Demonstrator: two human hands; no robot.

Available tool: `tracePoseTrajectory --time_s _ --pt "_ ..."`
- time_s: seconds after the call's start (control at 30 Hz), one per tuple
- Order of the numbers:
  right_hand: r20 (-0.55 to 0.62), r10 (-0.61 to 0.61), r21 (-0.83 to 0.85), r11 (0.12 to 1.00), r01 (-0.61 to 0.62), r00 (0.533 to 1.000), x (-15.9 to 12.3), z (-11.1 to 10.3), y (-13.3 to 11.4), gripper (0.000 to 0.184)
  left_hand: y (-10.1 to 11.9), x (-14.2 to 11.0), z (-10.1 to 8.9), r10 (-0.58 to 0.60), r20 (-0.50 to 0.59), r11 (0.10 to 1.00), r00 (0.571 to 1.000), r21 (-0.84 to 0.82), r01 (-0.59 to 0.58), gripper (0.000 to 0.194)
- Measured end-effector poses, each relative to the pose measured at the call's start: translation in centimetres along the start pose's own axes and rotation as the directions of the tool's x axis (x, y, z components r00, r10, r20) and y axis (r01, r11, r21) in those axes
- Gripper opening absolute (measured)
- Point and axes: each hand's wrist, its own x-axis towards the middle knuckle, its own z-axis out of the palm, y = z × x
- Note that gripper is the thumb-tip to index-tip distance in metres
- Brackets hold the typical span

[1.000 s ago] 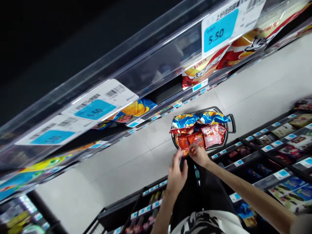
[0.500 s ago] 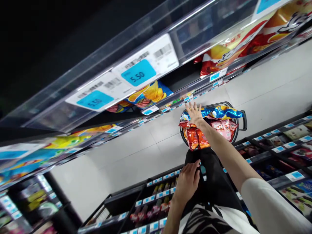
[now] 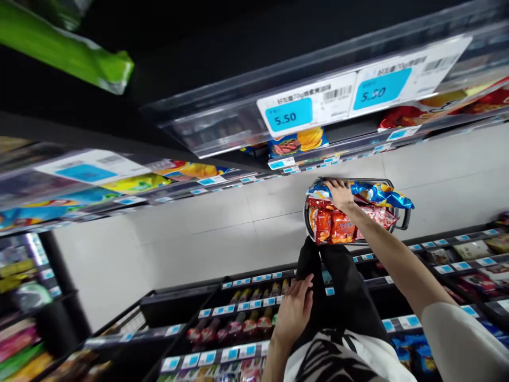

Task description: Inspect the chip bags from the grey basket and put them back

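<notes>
My right hand (image 3: 340,195) reaches down into a black shopping basket (image 3: 405,218) on the floor. Its fingers lie slightly spread over a shiny blue chip bag (image 3: 392,197) along the basket's far side, pressing on it rather than visibly gripping it. Nearer to me in the basket sit orange-red snack bags (image 3: 342,225) and pink-red packets (image 3: 379,216), partly covered by my right forearm. My left hand (image 3: 293,309) hangs loosely beside my leg, fingers stretched and apart from the thumb, with nothing in it.
Dark shelving with a clear price rail (image 3: 222,130) runs close above the aisle, chip bags (image 3: 300,142) beneath it. Behind my legs stands another shelf with bottles (image 3: 242,324). A light tiled floor (image 3: 214,228) lies between. A display rack (image 3: 59,276) stands at the left.
The view has shifted, so the basket appears farther right and slightly lower. My right hand's fingers, spread wide before, are closer together and bent over the blue bag. My left hand still hangs empty.
</notes>
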Motion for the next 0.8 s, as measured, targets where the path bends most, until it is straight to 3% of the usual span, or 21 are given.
tracePoseTrajectory --time_s 0.17,0.3,0.37,0.43,0.5,0.6,0.7,0.8 --pt "-0.042 -0.076 0.006 0.997 0.077 0.996 -4.0 -3.1 -1.6 0.064 0.4 -0.8 0.3 -0.024 0.012 1.0 1.0 -0.005 0.024 0.047" --pt "-0.132 -0.143 0.165 0.972 0.164 0.981 -11.1 -5.4 -4.3 0.06 1.6 -1.6 -0.3 -0.043 0.009 0.999 0.999 0.025 0.043 0.046" --pt "-0.166 -0.089 0.361 0.921 0.144 0.982 -15.5 -6.1 -6.1 0.057 2.0 -2.1 -0.8 -0.057 0.003 0.997 0.998 0.048 0.057 0.047" --pt "-0.143 0.034 0.641 0.764 0.066 0.989 -19.8 -6.7 -8.0 0.057 2.4 -2.4 -1.5 -0.055 0.025 0.994 0.998 0.094 0.052 0.051" --pt "-0.061 0.087 0.889 0.457 0.015 0.994 -23.6 -7.5 -9.7 0.056 3.0 -2.4 -2.6 -0.061 0.078 0.986 0.995 0.158 0.049 0.055" --pt "0.038 0.167 0.995 0.082 -0.053 0.985 -27.7 -9.6 -11.4 0.054 5.0 -2.4 -5.2 -0.102 0.137 0.965 0.985 0.253 0.065 0.054" --pt "0.083 0.319 0.993 -0.103 -0.053 0.944 -30.3 -12.7 -12.3 0.056 7.7 -2.6 -8.3 -0.107 0.125 0.941 0.986 0.332 0.06 0.046" --pt "0.012 0.428 0.989 -0.141 0.054 0.904 -31.9 -16.2 -12.6 0.059 10.0 -3.3 -10.5 -0.133 0.144 0.921 0.981 0.383 0.068 0.056"
